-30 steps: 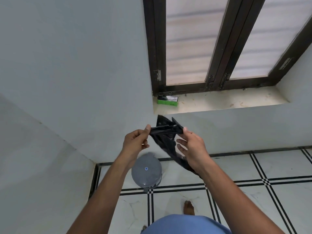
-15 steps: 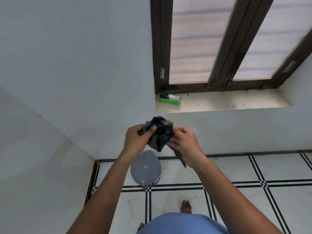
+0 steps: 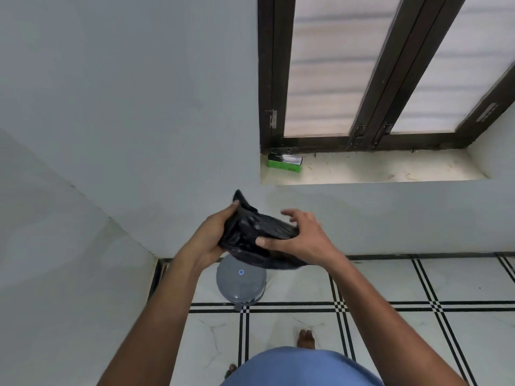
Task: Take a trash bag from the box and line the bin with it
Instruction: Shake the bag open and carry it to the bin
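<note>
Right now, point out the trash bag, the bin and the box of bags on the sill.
trash bag (image 3: 250,232), head view, on its crumpled black middle.
bin (image 3: 241,282), head view, on its closed grey lid.
box (image 3: 284,166), head view, on its green front face.

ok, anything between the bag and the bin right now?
Yes: the grey bin has its lid down, directly under the black trash bag. The left hand and right hand both grip the bag, which is bunched, not opened out. Nothing else is visible between them.
</note>
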The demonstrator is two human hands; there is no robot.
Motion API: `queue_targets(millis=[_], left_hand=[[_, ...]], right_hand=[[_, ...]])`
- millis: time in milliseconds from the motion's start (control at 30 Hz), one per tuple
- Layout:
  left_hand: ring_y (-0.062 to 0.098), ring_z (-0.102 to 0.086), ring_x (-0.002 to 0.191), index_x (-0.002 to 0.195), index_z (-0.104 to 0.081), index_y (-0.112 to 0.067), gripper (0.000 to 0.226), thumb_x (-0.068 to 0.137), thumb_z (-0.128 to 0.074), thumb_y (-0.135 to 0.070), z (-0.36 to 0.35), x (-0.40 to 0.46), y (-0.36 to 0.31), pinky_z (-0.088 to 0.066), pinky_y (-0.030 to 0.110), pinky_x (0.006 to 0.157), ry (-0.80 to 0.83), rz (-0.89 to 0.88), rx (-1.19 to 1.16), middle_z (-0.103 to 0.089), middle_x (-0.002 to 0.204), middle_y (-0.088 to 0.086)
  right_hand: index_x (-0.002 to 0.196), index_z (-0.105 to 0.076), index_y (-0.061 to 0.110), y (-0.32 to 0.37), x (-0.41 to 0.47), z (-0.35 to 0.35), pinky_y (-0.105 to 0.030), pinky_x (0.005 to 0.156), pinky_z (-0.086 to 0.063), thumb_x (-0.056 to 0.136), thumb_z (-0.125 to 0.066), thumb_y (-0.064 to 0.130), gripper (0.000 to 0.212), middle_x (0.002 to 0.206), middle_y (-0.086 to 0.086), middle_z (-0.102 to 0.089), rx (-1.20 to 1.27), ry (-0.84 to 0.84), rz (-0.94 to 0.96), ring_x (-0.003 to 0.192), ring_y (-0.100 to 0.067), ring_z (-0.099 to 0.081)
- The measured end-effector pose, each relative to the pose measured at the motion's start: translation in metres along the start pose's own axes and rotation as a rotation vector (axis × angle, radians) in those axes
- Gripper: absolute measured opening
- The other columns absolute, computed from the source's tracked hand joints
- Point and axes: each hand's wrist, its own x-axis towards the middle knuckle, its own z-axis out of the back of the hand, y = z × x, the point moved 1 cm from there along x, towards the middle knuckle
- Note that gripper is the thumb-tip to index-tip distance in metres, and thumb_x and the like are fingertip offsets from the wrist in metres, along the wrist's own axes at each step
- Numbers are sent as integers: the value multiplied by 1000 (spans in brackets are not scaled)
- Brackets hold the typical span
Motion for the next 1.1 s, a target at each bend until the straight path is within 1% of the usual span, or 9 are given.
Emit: queue_targets(millis=[67,167,367,500,633,733,833,967,1100], left_hand=[[36,-75,121,127,-79,-5,55,106,-62,-53,-5,-2,-1,-55,49,109,46,-6,119,-79,127,20],[34,-74,125,135,-74,-8,61,97,-74,-55,-3,-1,-2,-55,48,112,154,-74,154,-77,133,17],[23,-80,85,91,-84,-9,24,78,-97,-24,38,7,9,-62,30,77,-61,-48,800,-83,84,2],[30,-78,99,104,-85,-7,24,96,-72,-26,55,6,7,-60,40,91,-218,16,281,-84,103,10],[25,-79,85,103,-80,-11,30,103,-51,-19,58,-1,3,-58,43,88,-119,-38,-154,-81,103,12],[34,-78,103,119,-81,-6,30,100,-69,-26,55,-9,2,-58,52,104,31,29,34,-80,121,19],[39,-75,115,124,-79,-1,47,87,-88,-30,62,-13,6,-54,54,114,194,105,357,-76,129,28],[37,-69,132,135,-73,0,47,94,-75,-24,69,-15,13,-48,52,119,202,52,124,-70,142,24],[32,-79,102,109,-83,-5,35,105,-49,-14,81,-2,10,-65,48,91,-182,-125,-408,-77,124,19]], right_hand=[[151,-59,42,8,-1,-3,-42,111,-57,61,-94,81,105,143,8,-64,109,68,73,130,-13,-62],[111,-83,16,16,6,-4,-55,95,-66,98,-83,49,35,103,-16,-83,361,4,177,97,-23,-81],[122,-80,7,2,24,21,-49,93,-64,116,-47,46,51,117,-16,-84,1210,-251,-226,123,-43,-75],[133,-73,21,-10,15,34,-50,103,-62,90,-71,82,75,124,-7,-82,789,-219,-41,115,-28,-80],[110,-83,21,-34,18,28,-35,91,-59,78,-95,61,52,99,-6,-84,79,54,43,98,-21,-82],[124,-80,8,-24,11,27,-46,104,-56,107,-68,29,30,120,-18,-82,741,137,-21,118,-38,-77],[117,-79,9,-14,9,40,-47,96,-53,99,-58,25,32,116,-14,-77,1307,122,-2,109,-34,-71],[128,-73,6,-13,6,47,-52,107,-55,103,-59,45,49,131,-20,-71,1350,129,39,120,-41,-70],[143,-70,11,-25,4,38,-57,118,-52,105,-61,64,65,142,-20,-74,874,298,-83,134,-43,-69]])
